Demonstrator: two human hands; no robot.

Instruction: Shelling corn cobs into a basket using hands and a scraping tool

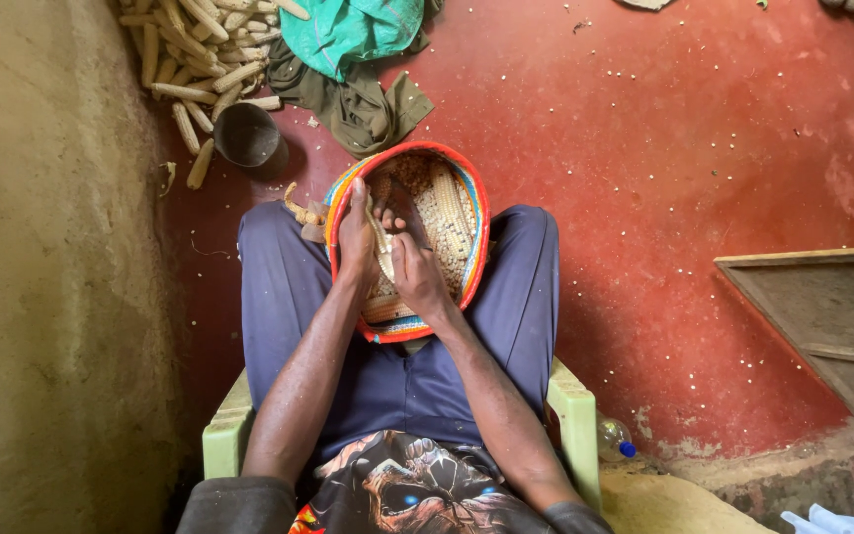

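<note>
Your fingers are curled shut around a maize cob [380, 242], the left hand [356, 240] clasping its left side with the thumb laid along it, the right hand [415, 274] closed on its near end with the thumb pressed against the rows of grain. The cob is pale yellow, slender and partly stripped, and it stands on a slant between your two hands, inside the woven basket [479, 229] that rests on your lap. That basket is oval, rimmed in red and orange with bands of blue and white, and it holds a bed of loose kernels [425, 193] and another whole cob [449, 213] lying along its right side. You sit on a light green plastic chair [575, 410], dark blue trousers spread to either side of the basket. On the red floor at far left lies a heap of bare cobs [200, 49] with a small dark metal cup [246, 133] just beside it, and a crumpled green cloth [353, 35] lies far beyond the basket. Stray kernels dot the floor to the right, where a wooden board [832, 316] leans, and a clear plastic bottle [615, 440] with a blue cap lies beside the chair's right arm.
</note>
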